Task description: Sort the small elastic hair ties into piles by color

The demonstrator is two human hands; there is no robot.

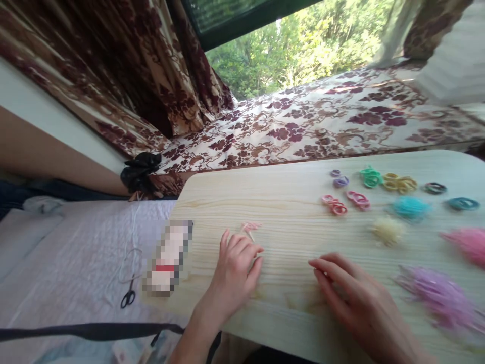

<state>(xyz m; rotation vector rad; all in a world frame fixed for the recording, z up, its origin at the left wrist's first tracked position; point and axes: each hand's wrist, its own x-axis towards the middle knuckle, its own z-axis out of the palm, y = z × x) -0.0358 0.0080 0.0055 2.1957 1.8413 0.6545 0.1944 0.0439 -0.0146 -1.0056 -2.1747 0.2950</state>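
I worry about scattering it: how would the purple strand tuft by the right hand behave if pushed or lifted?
The purple tuft looks like loose, thin strands fanned out on the table, so it is probably floppy and very light. A push from the right hand would likely spread strands rather than slide it whole.

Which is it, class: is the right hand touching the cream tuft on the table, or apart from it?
Apart. The head view shows a strip of bare table between the right hand and the cream tuft, which lies beyond the fingers.
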